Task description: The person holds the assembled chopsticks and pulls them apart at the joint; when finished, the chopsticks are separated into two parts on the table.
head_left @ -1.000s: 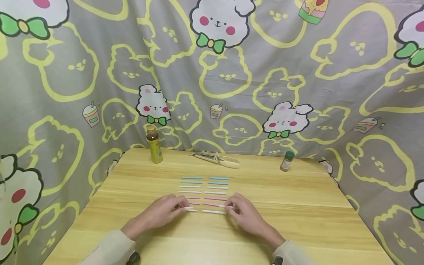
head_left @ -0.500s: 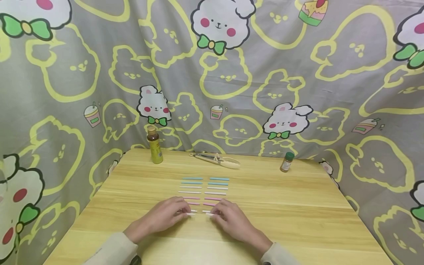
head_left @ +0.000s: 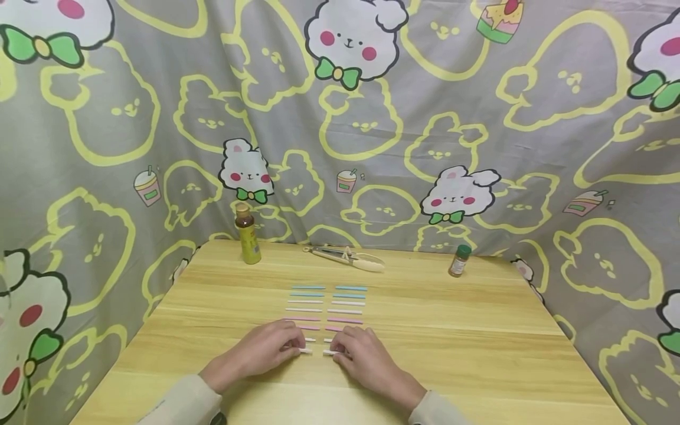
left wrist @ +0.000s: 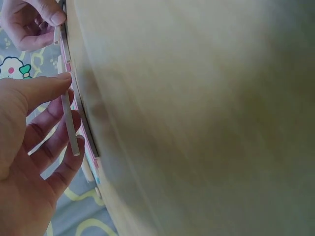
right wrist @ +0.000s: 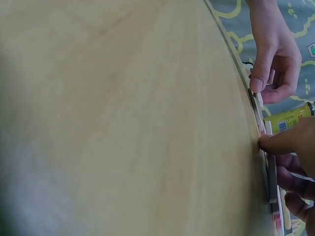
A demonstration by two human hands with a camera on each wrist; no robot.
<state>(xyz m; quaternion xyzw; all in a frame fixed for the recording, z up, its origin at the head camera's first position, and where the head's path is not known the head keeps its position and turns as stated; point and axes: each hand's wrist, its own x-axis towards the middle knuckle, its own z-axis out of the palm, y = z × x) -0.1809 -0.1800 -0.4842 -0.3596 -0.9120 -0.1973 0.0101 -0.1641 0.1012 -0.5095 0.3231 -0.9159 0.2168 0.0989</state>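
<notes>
My left hand (head_left: 272,347) pinches a thin white stick (head_left: 305,351) between thumb and fingers, its right end poking out. In the left wrist view this stick (left wrist: 70,123) runs along the fingers, close over the tabletop. Opposite, my right hand (head_left: 368,360) pinches another white stick (head_left: 329,352), whose left end shows with a small gap to the first. Beyond the hands lie two columns of sticks, in pairs of blue (head_left: 350,288), white (head_left: 304,310), pink (head_left: 303,319) and white (head_left: 310,340). The fingers partly cover the nearest white pair.
On the wooden table (head_left: 478,342), a yellow bottle (head_left: 249,242) stands at the back left. Tongs (head_left: 345,258) lie at the back middle, and a small green-capped jar (head_left: 459,261) stands at the back right. A patterned curtain (head_left: 372,147) encloses the table's back and sides.
Both hands have come nearer the front edge with their sticks, below the nearest white row. The right hand has also moved left, toward the left hand.
</notes>
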